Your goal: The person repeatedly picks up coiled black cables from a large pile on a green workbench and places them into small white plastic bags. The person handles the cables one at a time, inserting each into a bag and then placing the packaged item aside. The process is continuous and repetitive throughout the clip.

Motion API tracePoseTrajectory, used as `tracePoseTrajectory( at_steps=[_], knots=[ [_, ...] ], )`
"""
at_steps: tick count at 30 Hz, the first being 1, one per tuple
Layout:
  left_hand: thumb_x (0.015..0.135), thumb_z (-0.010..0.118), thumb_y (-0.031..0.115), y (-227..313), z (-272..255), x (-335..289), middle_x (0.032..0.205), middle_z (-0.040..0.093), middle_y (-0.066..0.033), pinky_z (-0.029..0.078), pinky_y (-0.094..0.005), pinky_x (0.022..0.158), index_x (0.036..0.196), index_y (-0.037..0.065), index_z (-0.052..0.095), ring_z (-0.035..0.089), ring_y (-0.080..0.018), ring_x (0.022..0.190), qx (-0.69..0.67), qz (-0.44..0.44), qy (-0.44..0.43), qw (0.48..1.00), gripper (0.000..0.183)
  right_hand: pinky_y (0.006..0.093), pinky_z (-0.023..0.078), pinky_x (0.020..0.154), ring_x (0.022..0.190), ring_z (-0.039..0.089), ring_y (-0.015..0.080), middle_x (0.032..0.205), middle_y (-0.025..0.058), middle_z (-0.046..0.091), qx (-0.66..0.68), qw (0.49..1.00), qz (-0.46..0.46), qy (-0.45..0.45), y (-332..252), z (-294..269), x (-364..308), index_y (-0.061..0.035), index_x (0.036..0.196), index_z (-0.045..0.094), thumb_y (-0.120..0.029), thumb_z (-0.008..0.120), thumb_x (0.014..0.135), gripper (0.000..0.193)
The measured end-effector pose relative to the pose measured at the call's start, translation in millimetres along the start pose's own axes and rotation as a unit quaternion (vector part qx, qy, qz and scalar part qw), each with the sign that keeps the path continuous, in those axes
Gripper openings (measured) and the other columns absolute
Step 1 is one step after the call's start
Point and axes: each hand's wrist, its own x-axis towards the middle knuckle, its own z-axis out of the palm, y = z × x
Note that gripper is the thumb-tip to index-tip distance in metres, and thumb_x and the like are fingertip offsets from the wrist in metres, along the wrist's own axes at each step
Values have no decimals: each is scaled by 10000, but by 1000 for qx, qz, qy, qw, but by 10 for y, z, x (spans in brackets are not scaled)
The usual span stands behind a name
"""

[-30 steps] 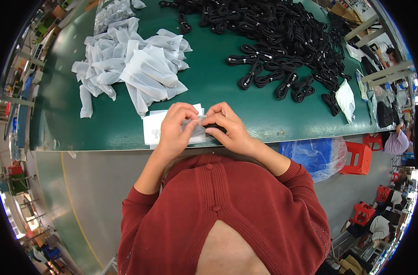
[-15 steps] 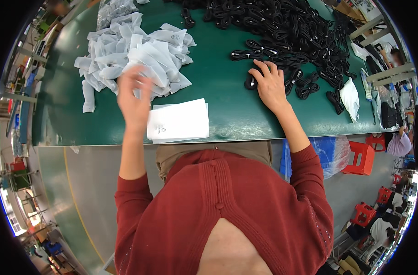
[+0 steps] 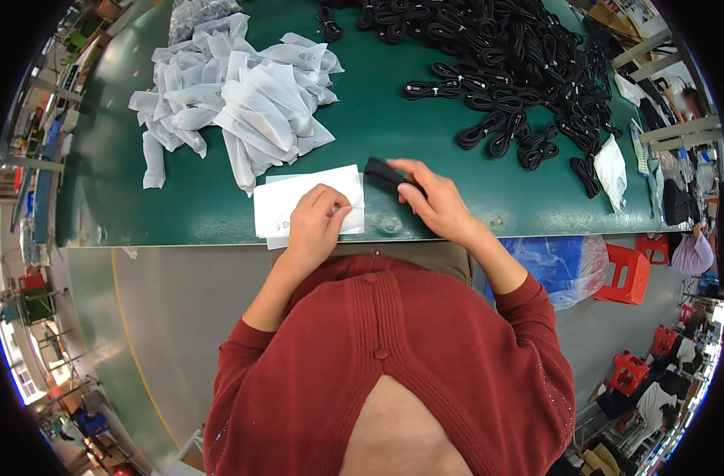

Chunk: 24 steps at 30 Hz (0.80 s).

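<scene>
My right hand (image 3: 441, 208) is closed on a coiled black cable (image 3: 381, 174), held just right of a flat stack of white plastic bags (image 3: 302, 194) at the table's near edge. Over that stack, my left hand (image 3: 317, 222) has its fingers and thumb pinched together at the right side of the top bag. The bag's edge looks slightly lifted there; the fingertips partly hide it. Farther right lies a large heap of coiled black cables (image 3: 489, 59). Left of centre is a pile of filled white bags (image 3: 259, 103).
The green table (image 3: 378, 119) carries everything. A clear bag of grey items (image 3: 199, 20) lies at its far left, and a white pouch (image 3: 608, 174) at the right. Below the table's right side are a blue plastic-wrapped bundle (image 3: 548, 266) and a red stool (image 3: 622, 274).
My right hand has picked a coiled cable from the heap's near edge and drawn it toward the bag stack. My left hand has come from the filled bags onto the flat stack.
</scene>
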Motion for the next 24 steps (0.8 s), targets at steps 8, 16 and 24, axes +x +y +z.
tracePoseTrajectory(
  at_steps=[8, 16, 24],
  knots=[
    [826, 661, -21, 35, -65, 31, 852, 590, -73, 442, -284, 661, 862, 3, 589, 534, -170, 707, -95, -41, 13, 994, 84, 357, 472, 674, 739, 558, 249, 856, 87, 580, -56, 992, -110, -18, 30, 81, -151, -62, 1188, 663, -91, 657, 904, 285],
    [775, 700, -14, 148, -53, 89, 923, 610, -79, 458, -344, 767, 851, 25, 600, 567, -248, 857, -16, 119, -11, 993, 132, 390, 480, 640, 713, 614, 297, 859, 161, 664, -22, 991, 135, 3, 28, 252, -4, -9, 853, 634, -178, 589, 967, 209],
    [780, 696, -9, 325, -197, 325, 965, 616, -80, 448, -329, 766, 847, 34, 600, 553, -230, 877, -33, 104, 31, 994, 124, 337, 480, 671, 760, 583, 220, 937, 129, 570, 55, 987, -132, 73, -15, 437, 129, -14, 1065, 592, -134, 645, 926, 191]
  ],
)
